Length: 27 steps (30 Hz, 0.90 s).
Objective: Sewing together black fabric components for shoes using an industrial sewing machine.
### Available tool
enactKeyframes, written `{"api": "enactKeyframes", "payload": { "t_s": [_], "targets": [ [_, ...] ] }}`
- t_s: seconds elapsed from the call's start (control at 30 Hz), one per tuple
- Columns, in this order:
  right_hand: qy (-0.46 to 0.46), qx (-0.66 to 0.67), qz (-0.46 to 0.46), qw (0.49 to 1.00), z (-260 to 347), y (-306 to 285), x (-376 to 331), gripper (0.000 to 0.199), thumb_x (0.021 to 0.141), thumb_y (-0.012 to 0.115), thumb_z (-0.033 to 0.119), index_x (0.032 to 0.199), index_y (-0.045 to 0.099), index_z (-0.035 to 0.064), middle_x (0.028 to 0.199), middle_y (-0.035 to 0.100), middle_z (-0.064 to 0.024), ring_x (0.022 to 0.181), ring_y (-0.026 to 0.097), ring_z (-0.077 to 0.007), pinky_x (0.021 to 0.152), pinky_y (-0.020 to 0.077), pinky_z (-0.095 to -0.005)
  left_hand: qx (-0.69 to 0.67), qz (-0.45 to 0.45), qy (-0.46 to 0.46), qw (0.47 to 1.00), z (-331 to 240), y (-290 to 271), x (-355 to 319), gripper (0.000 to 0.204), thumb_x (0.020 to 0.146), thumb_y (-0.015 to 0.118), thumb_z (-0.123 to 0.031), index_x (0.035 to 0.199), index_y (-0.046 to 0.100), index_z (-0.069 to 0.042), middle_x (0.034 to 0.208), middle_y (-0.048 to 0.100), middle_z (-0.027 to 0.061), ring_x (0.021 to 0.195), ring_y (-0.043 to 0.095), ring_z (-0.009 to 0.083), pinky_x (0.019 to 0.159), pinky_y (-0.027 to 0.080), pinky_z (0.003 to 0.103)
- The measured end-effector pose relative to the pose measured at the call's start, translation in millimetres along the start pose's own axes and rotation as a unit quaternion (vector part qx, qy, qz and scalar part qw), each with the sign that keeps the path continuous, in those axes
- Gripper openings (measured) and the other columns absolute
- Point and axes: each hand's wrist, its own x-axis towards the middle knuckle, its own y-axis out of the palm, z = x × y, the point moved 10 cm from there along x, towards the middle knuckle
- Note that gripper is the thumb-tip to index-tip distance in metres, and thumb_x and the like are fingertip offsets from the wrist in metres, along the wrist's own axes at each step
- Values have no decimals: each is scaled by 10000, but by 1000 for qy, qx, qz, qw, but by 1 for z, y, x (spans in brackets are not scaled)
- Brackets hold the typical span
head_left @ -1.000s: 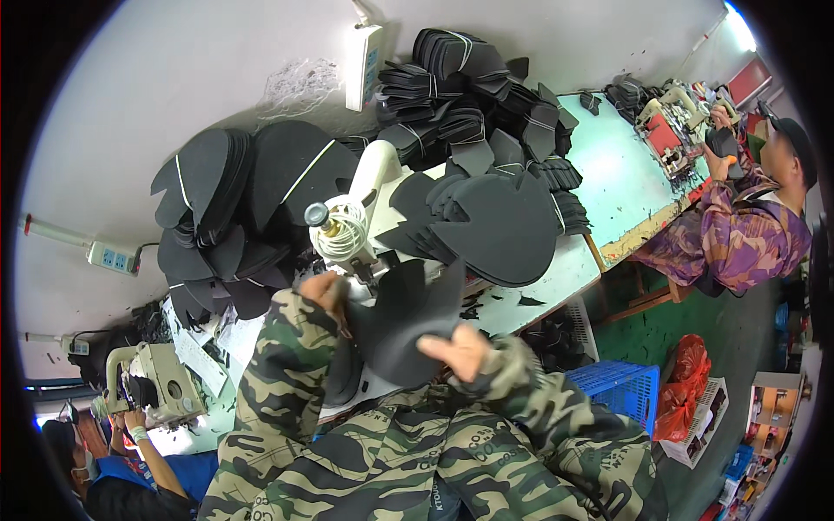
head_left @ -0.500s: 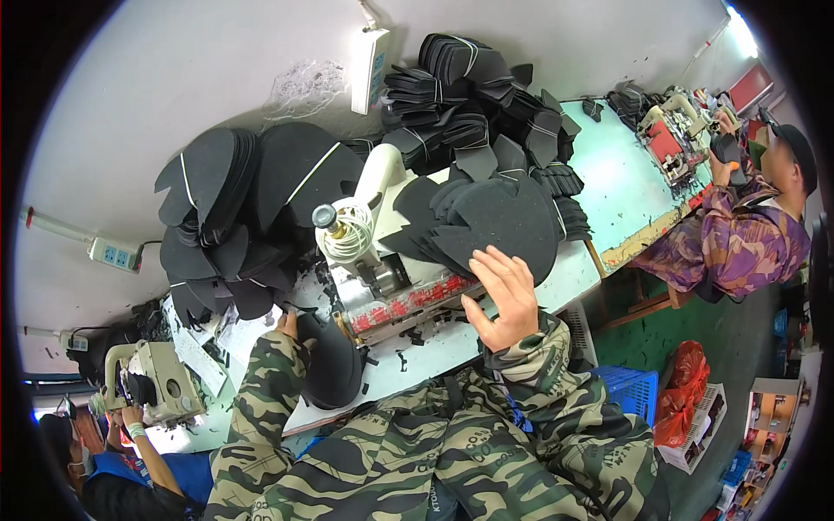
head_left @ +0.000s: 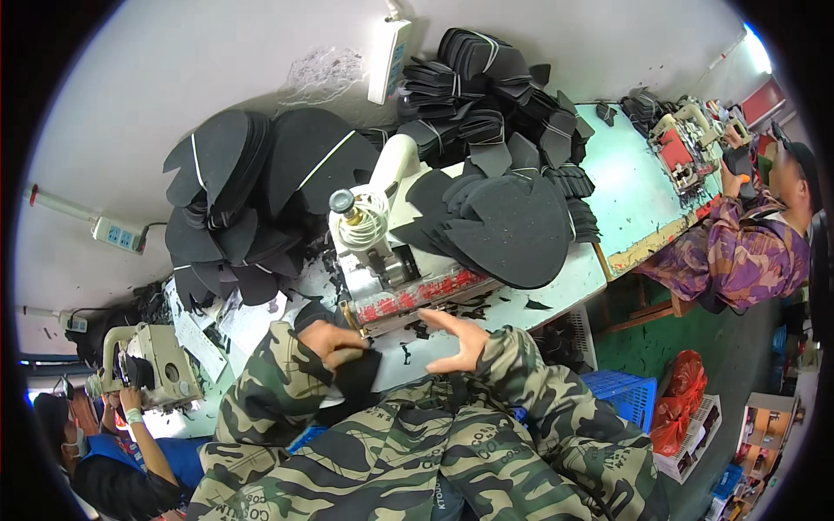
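Observation:
My left hand (head_left: 333, 341), fingers curled, grips a black flat cut piece (head_left: 358, 375) at the table's front edge, left of the machine's front. Part of that piece is hidden by the hand and the camouflage sleeve. My right hand (head_left: 460, 340) is held just in front of the cream skiving-type machine (head_left: 382, 252), thumb and fingers apart, holding nothing. Several loose black pieces with notched ends lie fanned in a pile (head_left: 512, 230) on top of the machine's right side.
Banded stacks of black pieces (head_left: 230, 161) rise left of the machine, more (head_left: 482, 69) behind it. Black scraps litter the white table (head_left: 543, 293). One person works at a machine (head_left: 682, 148) far right, another at a machine (head_left: 161, 365) lower left. A blue crate (head_left: 621, 391) stands right.
My right hand has left the pile on the machine and come down toward me. My left hand has moved right with the black piece, which is now largely covered.

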Motion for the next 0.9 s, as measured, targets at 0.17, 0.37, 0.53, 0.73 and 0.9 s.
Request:
{"api": "enactKeyframes", "payload": {
  "t_s": [0.17,0.37,0.53,0.73,0.9],
  "targets": [
    [175,296,-93,934,-71,12,13,309,787,658,179,1018,620,-23,904,650,-70,842,591,-138,790,460,-294,-10,-242,-136,961,37,-21,21,184,836,543,-198,942,589,-55,752,603,201,726,612,347,635,464,391],
    [200,245,-158,935,-56,-7,24,258,804,590,160,961,629,-42,848,650,-90,760,592,-144,707,466,-298,89,-208,-263,938,64,-28,47,214,798,567,-231,936,656,-94,794,637,166,787,612,342,714,465,411],
    [218,377,-151,888,-76,20,10,262,813,582,126,995,607,-62,910,641,-116,784,611,-178,759,481,-312,66,-242,-247,936,58,-30,66,241,793,584,-248,919,665,-58,797,649,157,780,624,323,708,466,394],
    [334,491,-17,804,-34,78,-14,463,868,540,241,1231,373,8,944,616,-163,626,657,-277,428,501,-260,-34,-190,-216,957,88,-16,75,248,798,531,-202,944,656,-47,710,640,150,661,635,276,643,476,374],
    [-50,-249,-377,891,44,-57,-62,315,869,523,222,1140,550,65,983,596,-103,959,560,-253,821,441,-308,61,-250,-279,925,125,-52,37,398,800,559,-270,1135,570,-55,773,652,176,741,653,240,687,482,369]
  ]
}}
